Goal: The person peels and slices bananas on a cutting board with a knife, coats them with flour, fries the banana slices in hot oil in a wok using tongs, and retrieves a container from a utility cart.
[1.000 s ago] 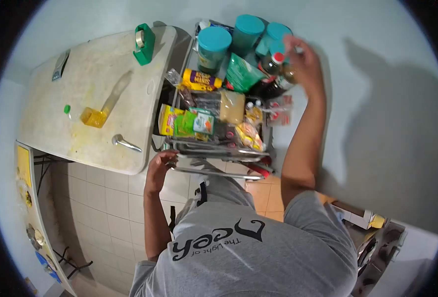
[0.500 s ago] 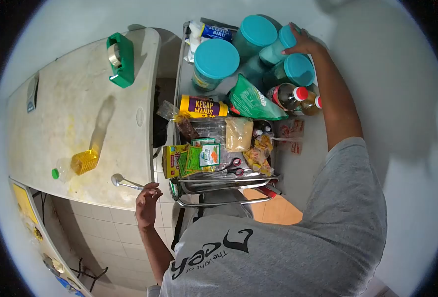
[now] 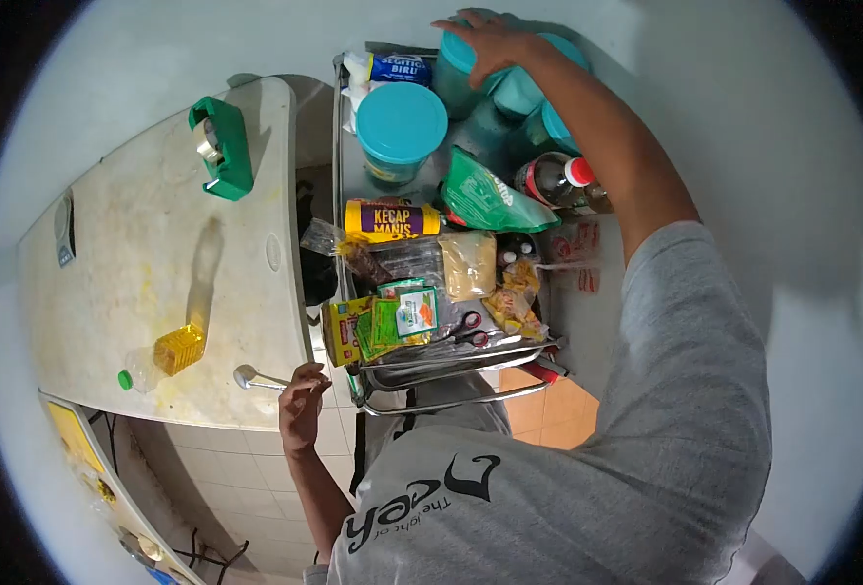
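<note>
My right hand [image 3: 490,44] reaches over the back of the metal trolley, fingers spread across a tall teal-lidded canister [image 3: 459,57]. Whether it presses on the lid or only hovers there is unclear. Beside it, partly behind my forearm, stand a smaller teal canister [image 3: 519,95] and another teal-lidded one [image 3: 556,127]. A large teal-lidded tub [image 3: 402,125] stands nearer the table. Low on the left, my left hand [image 3: 305,405] has its fingers closed at the handle end of a round-bowled metal spoon [image 3: 246,376], whose bowl is over the table's corner.
The trolley [image 3: 441,375] also carries a Kecap Manis pouch [image 3: 392,220], a green bag [image 3: 495,195], dark bottles [image 3: 553,180], seasoning sachets [image 3: 392,322] and scissors [image 3: 472,331]. On the white table [image 3: 139,283] are a tape dispenser [image 3: 229,146] and a bottle of yellow oil [image 3: 180,349].
My right hand has left the smaller canister and moved left to the taller one. My left hand stays by the spoon's handle. The whole view has shifted and turned slightly.
</note>
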A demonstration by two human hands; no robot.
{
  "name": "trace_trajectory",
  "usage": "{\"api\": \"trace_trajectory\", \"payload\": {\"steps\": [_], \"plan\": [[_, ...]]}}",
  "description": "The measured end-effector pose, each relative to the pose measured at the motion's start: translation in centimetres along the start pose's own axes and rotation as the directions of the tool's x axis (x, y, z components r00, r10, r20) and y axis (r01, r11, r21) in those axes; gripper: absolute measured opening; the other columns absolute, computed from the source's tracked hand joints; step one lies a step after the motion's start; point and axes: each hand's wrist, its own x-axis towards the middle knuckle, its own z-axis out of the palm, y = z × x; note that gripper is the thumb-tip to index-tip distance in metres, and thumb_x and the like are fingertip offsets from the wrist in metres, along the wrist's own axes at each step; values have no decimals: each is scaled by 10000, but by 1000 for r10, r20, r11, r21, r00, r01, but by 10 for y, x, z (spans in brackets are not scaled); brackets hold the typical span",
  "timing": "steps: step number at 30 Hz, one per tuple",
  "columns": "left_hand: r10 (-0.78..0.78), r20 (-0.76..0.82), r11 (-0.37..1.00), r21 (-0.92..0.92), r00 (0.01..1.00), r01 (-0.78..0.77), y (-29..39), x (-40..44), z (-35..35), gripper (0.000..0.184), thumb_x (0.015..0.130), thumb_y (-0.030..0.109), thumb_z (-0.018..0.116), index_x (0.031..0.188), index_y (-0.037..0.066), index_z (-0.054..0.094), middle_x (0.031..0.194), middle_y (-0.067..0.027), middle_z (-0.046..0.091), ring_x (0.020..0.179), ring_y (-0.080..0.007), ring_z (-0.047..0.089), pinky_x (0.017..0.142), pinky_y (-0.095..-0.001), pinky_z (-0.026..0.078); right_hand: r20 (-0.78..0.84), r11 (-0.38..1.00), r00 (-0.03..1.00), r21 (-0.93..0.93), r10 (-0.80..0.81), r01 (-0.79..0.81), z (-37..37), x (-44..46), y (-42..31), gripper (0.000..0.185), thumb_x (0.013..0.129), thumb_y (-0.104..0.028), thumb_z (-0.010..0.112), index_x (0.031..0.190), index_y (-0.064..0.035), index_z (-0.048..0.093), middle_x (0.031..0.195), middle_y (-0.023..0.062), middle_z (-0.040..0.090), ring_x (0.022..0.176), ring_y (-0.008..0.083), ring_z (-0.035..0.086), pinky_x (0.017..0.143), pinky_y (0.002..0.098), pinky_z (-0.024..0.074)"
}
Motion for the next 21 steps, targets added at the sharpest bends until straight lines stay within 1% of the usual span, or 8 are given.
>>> {"api": "trace_trajectory", "payload": {"steps": [3,5,8,9,12,15,18,21], "plan": [[27,-66,997,-71,997,-31,-11,-19,-10,468,810,433,562,1082,64,654,1284,-179,475,1099,-258,512,949,-449,390,17,991,1000,132,-20,18,2,24,27,1167,645,-451,813,1505,-141,87,1540,194,105,1411,367,131,1125,516,222],[-8,-115,998,-69,993,0,-15,-31,-18,461,802,423,568,1088,71,652,1287,-172,479,1112,-259,510,948,-455,389,31,982,999,184,36,-42,3,29,36,1139,653,-446,805,1503,-152,106,1530,197,134,1404,366,150,1122,512,229],[10,-128,995,-95,992,-23,-11,-42,-15,446,805,386,567,1116,74,634,1295,-157,483,1137,-258,510,963,-449,387,66,972,995,215,81,-93,-15,9,15,1109,663,-437,798,1501,-159,127,1520,194,165,1401,369,160,1123,509,226],[6,-132,996,-89,991,-17,-10,-43,-15,447,811,386,566,1123,73,630,1298,-156,481,1136,-257,511,967,-449,386,76,972,993,212,91,-105,-21,-1,4,1101,665,-433,797,1500,-159,133,1518,192,173,1400,371,159,1125,508,223],[16,-139,996,-86,990,-28,-14,-41,-18,452,818,376,562,1141,65,621,1301,-158,486,1120,-255,519,964,-445,389,9,998,999,-22,54,-54,-9,-13,-14,1094,679,-415,798,1502,-171,119,1515,191,178,1400,376,154,1124,525,216],[21,-127,996,-85,992,-31,-14,-32,-12,473,814,383,563,1149,53,615,1298,-163,496,1099,-251,523,945,-434,401,-100,998,995,55,12,-6,24,-2,7,1127,670,-407,812,1506,-182,90,1518,196,157,1397,400,137,1118,558,199],[2,-85,999,-36,996,-5,-14,-28,-10,504,803,408,570,1152,46,611,1296,-159,497,1094,-245,524,949,-432,401,-110,995,992,79,63,-54,29,2,7,1188,643,-420,831,1509,-192,51,1538,198,90,1410,406,86,1116,582,173],[14,-107,998,-55,994,-20,-14,-38,-11,506,790,390,563,1159,46,596,1291,-156,498,1093,-242,525,952,-427,400,36,994,993,3,112,-113,-3,-21,-26,1230,620,-462,839,1511,-204,30,1553,192,17,1421,399,30,1120,593,146]]}}
